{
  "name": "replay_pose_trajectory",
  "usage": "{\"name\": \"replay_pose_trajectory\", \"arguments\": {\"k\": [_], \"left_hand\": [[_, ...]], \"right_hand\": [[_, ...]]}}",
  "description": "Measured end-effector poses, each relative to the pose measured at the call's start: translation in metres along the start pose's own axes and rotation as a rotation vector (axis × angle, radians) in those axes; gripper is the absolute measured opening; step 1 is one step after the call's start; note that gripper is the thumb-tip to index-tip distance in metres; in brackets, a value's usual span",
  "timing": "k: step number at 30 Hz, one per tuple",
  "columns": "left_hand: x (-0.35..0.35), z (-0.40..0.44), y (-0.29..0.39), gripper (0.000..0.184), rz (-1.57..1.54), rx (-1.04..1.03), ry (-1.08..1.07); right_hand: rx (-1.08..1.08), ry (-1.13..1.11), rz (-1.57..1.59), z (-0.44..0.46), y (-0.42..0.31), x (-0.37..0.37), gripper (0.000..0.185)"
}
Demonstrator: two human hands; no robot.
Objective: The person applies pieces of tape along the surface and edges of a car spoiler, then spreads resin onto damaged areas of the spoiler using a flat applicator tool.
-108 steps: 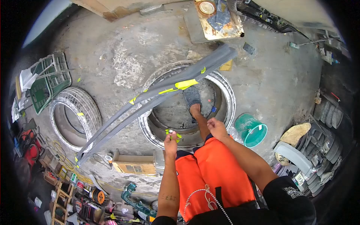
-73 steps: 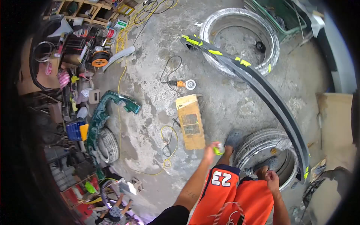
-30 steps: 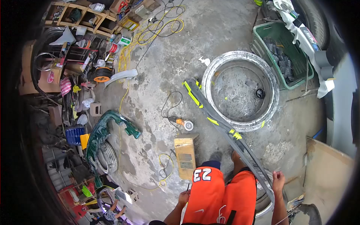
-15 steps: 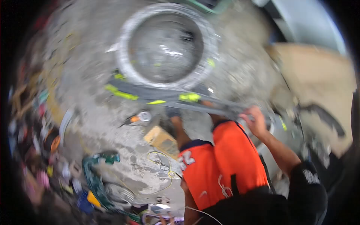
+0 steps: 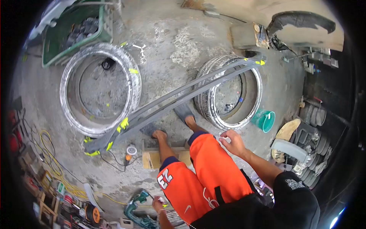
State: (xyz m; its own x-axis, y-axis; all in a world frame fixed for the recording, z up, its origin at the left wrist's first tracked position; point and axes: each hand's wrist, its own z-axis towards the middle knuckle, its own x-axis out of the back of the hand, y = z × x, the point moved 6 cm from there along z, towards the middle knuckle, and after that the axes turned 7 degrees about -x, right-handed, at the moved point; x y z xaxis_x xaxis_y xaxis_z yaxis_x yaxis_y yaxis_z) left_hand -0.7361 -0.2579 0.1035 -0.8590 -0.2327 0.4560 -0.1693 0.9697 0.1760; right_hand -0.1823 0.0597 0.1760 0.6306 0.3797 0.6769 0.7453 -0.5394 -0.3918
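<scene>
A long dark grey car bumper (image 5: 183, 100) with yellow-green tape patches rests across two upright-facing tires, the left tire (image 5: 133, 87) and the right tire (image 5: 204, 89). My right hand (image 5: 233, 142) is apart from the bumper, just below the right tire, fingers loosely spread and holding nothing. Low beside my left leg, my left hand (image 5: 157, 205) has its fingers curled around something small and whitish that I cannot make out. A green power-tool-like object (image 5: 134, 209) lies close to it on the floor.
A small wooden stool (image 5: 152, 158) stands by my feet, with an orange-and-white sander-like tool (image 5: 130, 150) nearby. A yellow cord (image 5: 57, 171) trails on the left. A green crate (image 5: 72, 49) stands at upper left. A green bucket (image 5: 264, 120) and stacked parts (image 5: 310, 143) are at right.
The bumper's right end has come out of my right hand and now lies over the right tire. My view has turned, bringing both tires into sight.
</scene>
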Motion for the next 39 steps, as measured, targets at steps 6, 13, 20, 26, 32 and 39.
{"name": "replay_pose_trajectory", "arguments": {"k": [6, 13, 20, 26, 32, 39], "left_hand": [[-0.010, 0.013, 0.023, 0.036, 0.119, -0.192, -0.028], [-0.112, -0.063, 0.010, 0.045, 0.078, 0.015, -0.149], [-0.172, -0.079, 0.002, 0.042, 0.164, 0.091, -0.200], [-0.192, -0.074, -0.006, 0.040, 0.187, 0.097, -0.227], [-0.177, -0.070, -0.026, 0.038, 0.177, 0.101, -0.251], [-0.117, -0.101, -0.079, 0.037, 0.122, 0.068, -0.274]], "right_hand": [[0.447, 0.114, -0.012, 0.122, -0.096, 0.101, 0.091], [0.163, -0.966, -0.608, 0.328, -0.100, 0.019, 0.103], [0.026, -1.068, -0.423, 0.315, -0.077, -0.004, 0.098], [0.192, -0.998, -0.432, 0.265, -0.066, 0.000, 0.090], [0.271, -0.837, -0.331, 0.207, -0.055, 0.023, 0.075], [0.368, -0.565, -0.261, 0.130, -0.054, 0.062, 0.086]]}}
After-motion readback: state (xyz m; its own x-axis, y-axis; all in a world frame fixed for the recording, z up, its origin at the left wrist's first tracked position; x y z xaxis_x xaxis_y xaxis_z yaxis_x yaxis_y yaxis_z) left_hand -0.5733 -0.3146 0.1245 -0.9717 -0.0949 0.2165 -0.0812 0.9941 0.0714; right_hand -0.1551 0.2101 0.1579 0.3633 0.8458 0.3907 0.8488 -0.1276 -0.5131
